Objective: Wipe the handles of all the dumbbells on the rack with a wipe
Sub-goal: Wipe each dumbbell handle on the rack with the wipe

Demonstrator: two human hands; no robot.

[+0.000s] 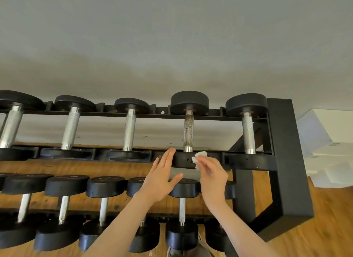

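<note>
- Head view: the right hand [213, 175] pinches a small white wipe [198, 158] between its fingertips, just below the near end of the rusty handle [188, 130] on the upper tier.
- Left of that pinch, the left hand [161, 177] is spread flat, its straight fingers reaching the black near head [183, 160] of the same dumbbell.
- Right of the wipe stands another dumbbell's shiny handle [248, 133], beside the rack [286, 161] upright.
- Below both hands, the lower tier's dumbbells [104, 209] lie over the wooden floor [328, 228].
</note>
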